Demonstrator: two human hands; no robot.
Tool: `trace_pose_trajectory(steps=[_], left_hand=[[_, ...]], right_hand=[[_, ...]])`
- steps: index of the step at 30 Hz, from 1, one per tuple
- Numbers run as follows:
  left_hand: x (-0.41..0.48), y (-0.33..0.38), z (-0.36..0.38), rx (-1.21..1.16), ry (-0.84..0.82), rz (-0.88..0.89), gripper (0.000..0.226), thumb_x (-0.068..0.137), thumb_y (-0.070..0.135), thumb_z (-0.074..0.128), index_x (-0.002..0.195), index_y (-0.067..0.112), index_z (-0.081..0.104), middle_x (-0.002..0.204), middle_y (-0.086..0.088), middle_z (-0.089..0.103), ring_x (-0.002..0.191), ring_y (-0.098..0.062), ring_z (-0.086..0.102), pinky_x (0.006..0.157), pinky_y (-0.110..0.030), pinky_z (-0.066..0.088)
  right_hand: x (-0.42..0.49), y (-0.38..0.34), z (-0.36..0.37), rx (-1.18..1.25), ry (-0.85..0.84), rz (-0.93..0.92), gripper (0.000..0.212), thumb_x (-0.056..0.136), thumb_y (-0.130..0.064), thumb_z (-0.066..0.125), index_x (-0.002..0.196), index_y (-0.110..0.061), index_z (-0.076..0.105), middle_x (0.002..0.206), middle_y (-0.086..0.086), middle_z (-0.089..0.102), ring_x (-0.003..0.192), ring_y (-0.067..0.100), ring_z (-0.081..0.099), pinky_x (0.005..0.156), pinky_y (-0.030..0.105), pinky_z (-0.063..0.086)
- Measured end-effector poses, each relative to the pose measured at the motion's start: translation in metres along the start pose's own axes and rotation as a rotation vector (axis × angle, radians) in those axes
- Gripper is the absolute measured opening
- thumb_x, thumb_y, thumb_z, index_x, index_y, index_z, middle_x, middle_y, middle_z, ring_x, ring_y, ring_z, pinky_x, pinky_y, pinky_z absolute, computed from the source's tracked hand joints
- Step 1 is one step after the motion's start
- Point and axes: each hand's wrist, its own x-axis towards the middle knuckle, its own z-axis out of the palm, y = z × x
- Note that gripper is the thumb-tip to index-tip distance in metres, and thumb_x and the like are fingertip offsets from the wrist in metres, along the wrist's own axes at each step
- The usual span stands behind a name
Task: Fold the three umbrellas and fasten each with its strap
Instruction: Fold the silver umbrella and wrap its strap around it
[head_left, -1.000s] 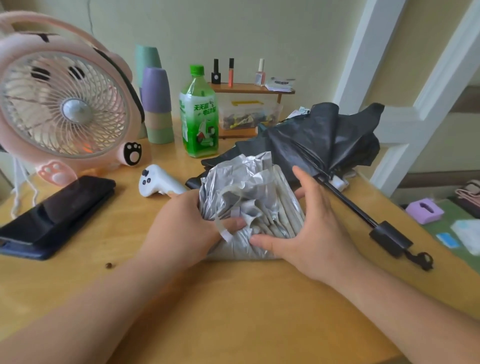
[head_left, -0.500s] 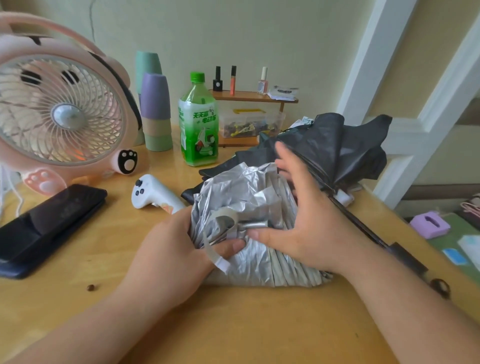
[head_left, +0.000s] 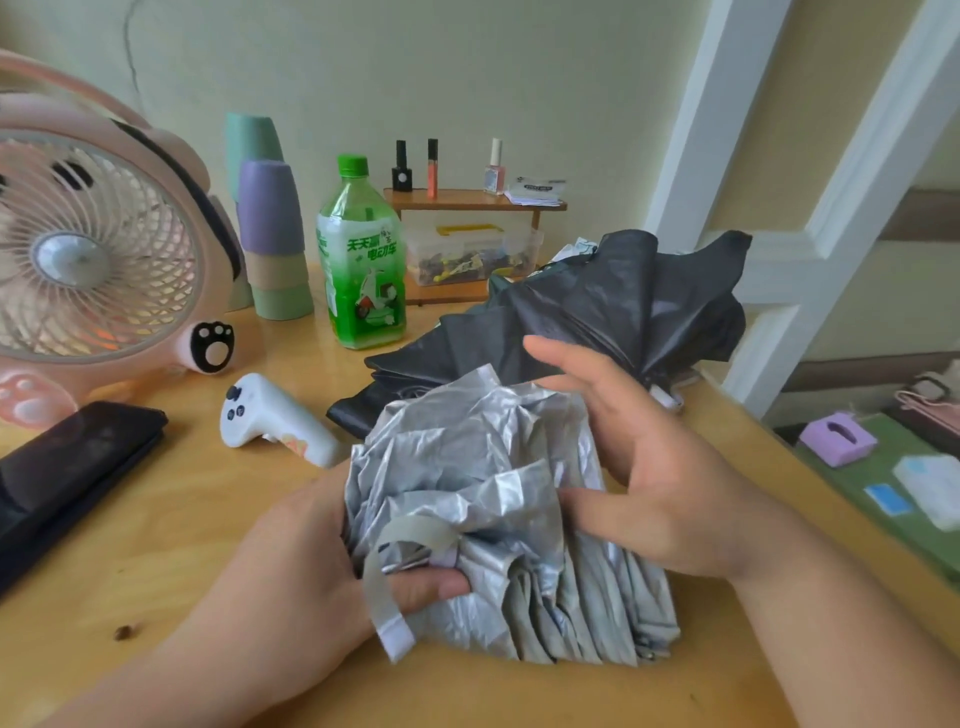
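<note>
Head view: left hand (head_left: 296, 582) grips silver umbrella (head_left: 488, 462), spread right hand (head_left: 670, 483) touches it.

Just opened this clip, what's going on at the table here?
A person is bundling a silver umbrella on the wooden table. The left hand grips the crumpled canopy, and the strap loops loose over its thumb, not yet fastened. The right hand rests open against the fabric's right side. A black umbrella lies behind, its canopy loosely bunched.
</note>
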Motion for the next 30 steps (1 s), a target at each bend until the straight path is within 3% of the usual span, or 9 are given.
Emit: trace_pose_trajectory(steps=[2, 6, 13, 16, 19, 22, 26, 28, 30], left_hand=[[-0.001, -0.002, -0.001, 0.009, -0.005, 0.047, 0.044, 0.062, 0.065, 0.084, 0.101, 0.051, 0.068, 0.101, 0.029, 0.073, 0.098, 0.010, 0.066, 0.078, -0.006, 0.046], [-0.001, -0.005, 0.000, 0.035, 0.005, 0.106, 0.045, 0.066, 0.060, 0.085, 0.106, 0.050, 0.068, 0.108, 0.030, 0.071, 0.104, 0.007, 0.065, 0.082, -0.009, 0.047], [-0.001, -0.014, 0.001, 0.043, 0.027, 0.090, 0.053, 0.064, 0.067, 0.084, 0.111, 0.053, 0.064, 0.112, 0.033, 0.068, 0.108, 0.003, 0.063, 0.092, -0.029, 0.051], [0.000, -0.017, 0.001, 0.045, 0.019, 0.099, 0.059, 0.063, 0.076, 0.078, 0.115, 0.051, 0.065, 0.116, 0.033, 0.067, 0.111, 0.000, 0.063, 0.096, -0.039, 0.051], [0.001, -0.018, 0.002, 0.055, 0.014, 0.106, 0.061, 0.063, 0.079, 0.075, 0.116, 0.051, 0.064, 0.117, 0.034, 0.066, 0.113, -0.001, 0.062, 0.099, -0.041, 0.050], [0.002, -0.018, 0.003, 0.057, 0.013, 0.116, 0.059, 0.065, 0.078, 0.073, 0.116, 0.050, 0.065, 0.116, 0.033, 0.067, 0.111, -0.001, 0.063, 0.098, -0.042, 0.049], [0.003, -0.020, 0.004, 0.059, 0.026, 0.111, 0.055, 0.067, 0.076, 0.074, 0.113, 0.047, 0.065, 0.114, 0.032, 0.067, 0.109, -0.001, 0.063, 0.096, -0.041, 0.050], [0.004, -0.022, 0.004, 0.053, 0.039, 0.097, 0.051, 0.070, 0.074, 0.075, 0.112, 0.048, 0.064, 0.111, 0.032, 0.068, 0.106, 0.000, 0.064, 0.094, -0.041, 0.052], [0.006, -0.024, 0.005, 0.058, 0.052, 0.085, 0.054, 0.070, 0.074, 0.074, 0.116, 0.049, 0.060, 0.111, 0.032, 0.068, 0.106, -0.001, 0.064, 0.094, -0.040, 0.052]], right_hand=[[0.003, -0.005, 0.001, -0.033, -0.035, 0.024, 0.093, 0.088, 0.006, 0.074, 0.154, -0.044, 0.032, 0.137, -0.007, 0.063, 0.130, 0.019, 0.060, 0.113, 0.046, 0.044], [0.024, -0.014, 0.000, -0.190, 0.017, 0.006, 0.091, 0.084, -0.021, 0.084, 0.151, -0.055, 0.032, 0.134, -0.017, 0.060, 0.129, 0.010, 0.058, 0.113, 0.041, 0.044], [0.038, -0.020, -0.020, -0.150, -0.052, 0.014, 0.076, 0.084, -0.013, 0.078, 0.145, -0.048, 0.048, 0.124, -0.009, 0.066, 0.117, 0.022, 0.066, 0.095, 0.056, 0.055], [0.043, -0.014, -0.010, -0.218, -0.021, 0.046, 0.089, 0.082, -0.015, 0.084, 0.149, -0.053, 0.040, 0.128, -0.014, 0.061, 0.119, 0.012, 0.063, 0.092, 0.047, 0.057], [0.050, -0.014, 0.000, -0.326, 0.006, 0.031, 0.102, 0.074, -0.032, 0.088, 0.149, -0.063, 0.026, 0.134, -0.020, 0.052, 0.120, 0.002, 0.057, 0.095, 0.036, 0.055], [0.056, -0.017, 0.010, -0.524, 0.076, -0.081, 0.102, 0.068, -0.057, 0.079, 0.150, -0.063, 0.018, 0.135, -0.023, 0.048, 0.116, 0.001, 0.055, 0.097, 0.037, 0.051], [0.065, -0.019, 0.014, -0.738, 0.358, -0.542, 0.090, 0.070, -0.039, 0.087, 0.147, -0.022, 0.043, 0.111, 0.001, 0.062, 0.090, 0.015, 0.059, 0.081, 0.043, 0.053], [0.072, -0.022, 0.005, -0.725, 0.447, -0.544, 0.085, 0.066, -0.021, 0.084, 0.142, -0.024, 0.045, 0.101, 0.001, 0.063, 0.080, 0.020, 0.061, 0.077, 0.043, 0.055], [0.076, -0.023, -0.008, -0.661, 0.482, -0.370, 0.084, 0.065, -0.019, 0.078, 0.140, -0.033, 0.044, 0.101, -0.007, 0.061, 0.079, 0.019, 0.063, 0.076, 0.043, 0.056]])
